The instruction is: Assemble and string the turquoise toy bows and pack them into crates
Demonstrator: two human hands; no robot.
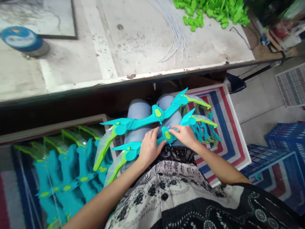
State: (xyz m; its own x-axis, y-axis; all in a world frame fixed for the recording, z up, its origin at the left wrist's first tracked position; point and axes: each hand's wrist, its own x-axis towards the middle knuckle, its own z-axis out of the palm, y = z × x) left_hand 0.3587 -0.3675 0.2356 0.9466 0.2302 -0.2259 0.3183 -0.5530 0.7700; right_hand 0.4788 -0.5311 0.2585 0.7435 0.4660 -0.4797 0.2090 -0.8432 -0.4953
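Two turquoise plastic toy bows with lime-green parts lie across my lap. The farther toy bow [145, 121] rests over my knees, untouched by either hand. My left hand [150, 148] is closed over the nearer toy bow [133, 149], just left of its green centre piece. At the right of that centre piece my right hand [183, 135] is closed, thumb and fingers pinched together on the same bow. The part under its fingertips is hidden. Clear film-like wings with green edges hang from the bow ends.
On the left, a crate [102, 118] holds several turquoise bows. A striped-lined tray [228, 98] with more pieces stands at my right, near blue baskets [281, 159]. The workbench [133, 41] ahead carries white cords [175, 35], green parts [214, 11] and a blue-lidded can [22, 39].
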